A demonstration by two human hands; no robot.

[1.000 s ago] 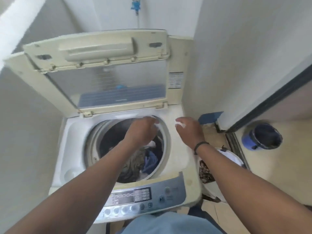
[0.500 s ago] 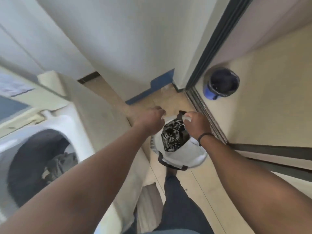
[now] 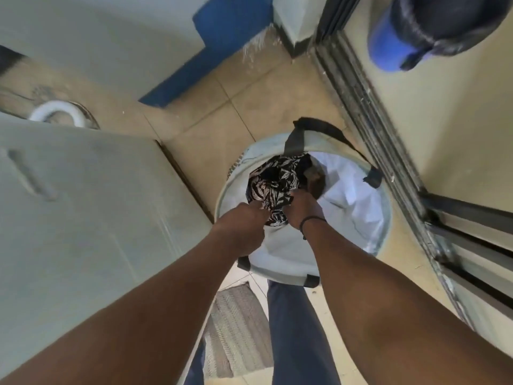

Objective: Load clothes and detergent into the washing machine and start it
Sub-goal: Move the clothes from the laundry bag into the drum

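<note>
Head camera, looking straight down: both hands reach into a round white laundry basket (image 3: 358,218) standing on a tan tiled floor (image 3: 249,107). Inside the basket, a black-and-white leaf-print garment (image 3: 273,182) is bunched near its left inner wall. The left hand (image 3: 244,226) has its fingers curled into the garment's lower left edge, and the right hand (image 3: 301,208), a dark band (image 3: 311,220) on its wrist, grips the cloth just beside it, fingers bent over the fabric; the two hands are nearly touching. A small brown item (image 3: 315,182) lies against the garment's right side in the basket; what it is cannot be told. White lining shows across the basket's right half, and a dark strap handle (image 3: 316,129) arches over its far rim.

Left of the basket, close beside it, stands the pale side panel of the washing machine (image 3: 83,204); the drum is out of view. Beyond the basket's far left, a white ring-shaped fitting (image 3: 58,112) sits on the floor behind the machine. Right of the basket runs a dark sliding-door track (image 3: 374,129), and past it, far upper right, a blue bucket (image 3: 388,45) lined with a black bag. Below the basket, nearest the camera, a striped mat (image 3: 236,334) lies beside the person's dark blue trouser leg (image 3: 297,329).
</note>
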